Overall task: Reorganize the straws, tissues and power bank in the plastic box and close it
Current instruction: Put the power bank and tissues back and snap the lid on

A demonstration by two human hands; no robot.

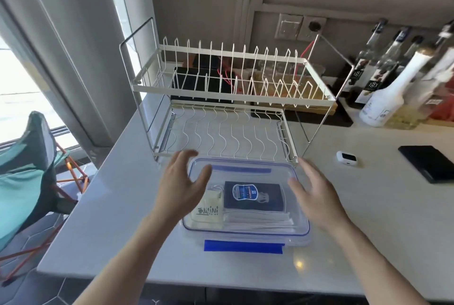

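Lying long axis left-right, plastic box (pixel 245 231) sits between relaxed, empty hands (pixel 183 181) (pixel 315 196).

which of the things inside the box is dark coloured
The power bank, navy with a blue label, lying in the middle; the tissue pack left of it and the straws in front are pale.

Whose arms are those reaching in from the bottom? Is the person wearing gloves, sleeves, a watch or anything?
They belong to the person wearing the camera. Both forearms are bare right down to the picture's lower edge, with no sleeves showing. The left hand and right hand wear no gloves, and I see no watch, bracelet or ring on either. There are no cables, straps or markings on them.
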